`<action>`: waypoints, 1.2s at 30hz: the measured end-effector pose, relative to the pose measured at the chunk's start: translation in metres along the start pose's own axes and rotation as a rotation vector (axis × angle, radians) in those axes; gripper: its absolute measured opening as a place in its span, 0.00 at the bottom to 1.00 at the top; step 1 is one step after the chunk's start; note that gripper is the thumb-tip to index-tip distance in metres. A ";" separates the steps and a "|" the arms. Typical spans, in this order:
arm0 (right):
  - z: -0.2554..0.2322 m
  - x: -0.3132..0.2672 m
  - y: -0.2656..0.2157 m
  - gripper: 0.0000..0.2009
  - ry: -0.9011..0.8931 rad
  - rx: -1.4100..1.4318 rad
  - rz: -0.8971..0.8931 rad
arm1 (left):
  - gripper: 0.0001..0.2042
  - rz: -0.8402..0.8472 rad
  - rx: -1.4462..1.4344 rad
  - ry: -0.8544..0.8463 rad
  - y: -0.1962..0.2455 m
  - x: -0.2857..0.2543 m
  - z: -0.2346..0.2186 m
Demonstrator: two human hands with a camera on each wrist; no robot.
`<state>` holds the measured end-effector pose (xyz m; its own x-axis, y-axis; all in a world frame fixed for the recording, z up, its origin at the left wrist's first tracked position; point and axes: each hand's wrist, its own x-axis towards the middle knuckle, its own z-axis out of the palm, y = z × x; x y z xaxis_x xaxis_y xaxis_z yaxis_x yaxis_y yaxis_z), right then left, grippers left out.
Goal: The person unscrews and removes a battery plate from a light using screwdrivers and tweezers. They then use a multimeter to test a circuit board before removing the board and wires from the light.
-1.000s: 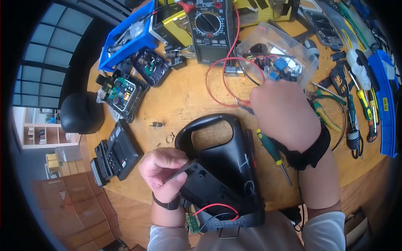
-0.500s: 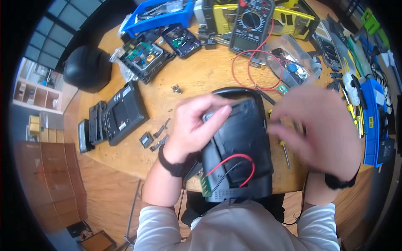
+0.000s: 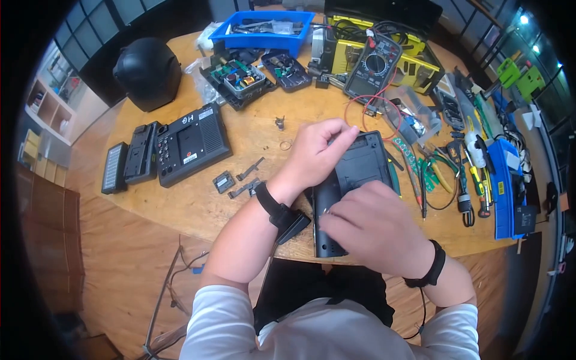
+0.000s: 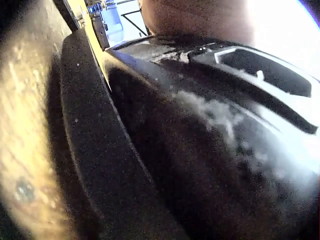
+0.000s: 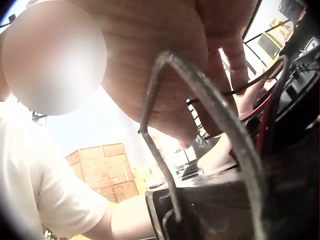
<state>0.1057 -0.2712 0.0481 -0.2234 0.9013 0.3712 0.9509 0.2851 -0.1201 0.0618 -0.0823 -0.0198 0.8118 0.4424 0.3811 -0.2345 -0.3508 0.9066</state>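
Note:
A black plastic casing lies at the table's front edge, a recessed black cover on top. My left hand grips the far left edge of that cover, thumb on its upper side. Over the near part bends my right hand, fingers curled down at the casing's left side. In the right wrist view its fingertips pinch what looks like a small circuit board, mostly hidden. A red wire and a black wire run beside them, and a bent metal wire loop rises from the casing.
Left lie a black device with a speaker grille and small black parts. Opened electronics, a blue tray and a multimeter stand behind. Pliers, screwdrivers and a blue bin line the right.
My right hand has come left from beside the casing to over its near part. My left hand still grips the cover. The head view has shifted, and the red wire is now hidden there.

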 end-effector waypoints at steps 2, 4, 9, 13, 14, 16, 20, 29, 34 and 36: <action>-0.005 -0.007 0.002 0.12 0.148 0.092 0.105 | 0.16 0.008 -0.014 -0.016 -0.015 0.003 -0.001; -0.013 -0.025 0.007 0.14 0.215 0.222 0.240 | 0.19 0.024 -0.143 -0.001 -0.018 0.004 0.000; 0.003 -0.045 -0.006 0.17 0.674 1.015 0.652 | 0.19 -0.008 -0.300 0.015 -0.024 0.005 0.003; 0.012 -0.048 -0.009 0.15 0.663 1.026 0.649 | 0.20 0.000 -0.258 0.009 -0.022 0.005 0.002; 0.013 -0.048 -0.009 0.15 0.666 1.016 0.654 | 0.20 0.003 -0.266 0.004 -0.022 0.005 0.001; 0.016 -0.047 -0.007 0.13 0.647 0.993 0.578 | 0.20 -0.007 -0.209 -0.025 -0.021 0.005 -0.001; 0.017 -0.045 -0.006 0.13 0.632 0.933 0.510 | 0.19 0.008 -0.187 -0.007 -0.023 0.005 0.001; 0.016 -0.040 -0.012 0.14 0.661 0.832 0.626 | 0.17 -0.004 0.096 -0.017 -0.006 0.004 -0.001; 0.016 -0.036 -0.012 0.15 0.693 0.705 0.650 | 0.12 0.156 0.577 -0.066 0.012 0.006 -0.004; 0.015 -0.033 -0.011 0.14 0.688 0.664 0.647 | 0.11 0.193 0.677 -0.097 0.021 0.009 -0.008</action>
<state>0.0993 -0.2998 0.0237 0.6231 0.6308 0.4624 0.4995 0.1340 -0.8559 0.0600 -0.0793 0.0046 0.8407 0.2559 0.4772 -0.0207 -0.8654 0.5006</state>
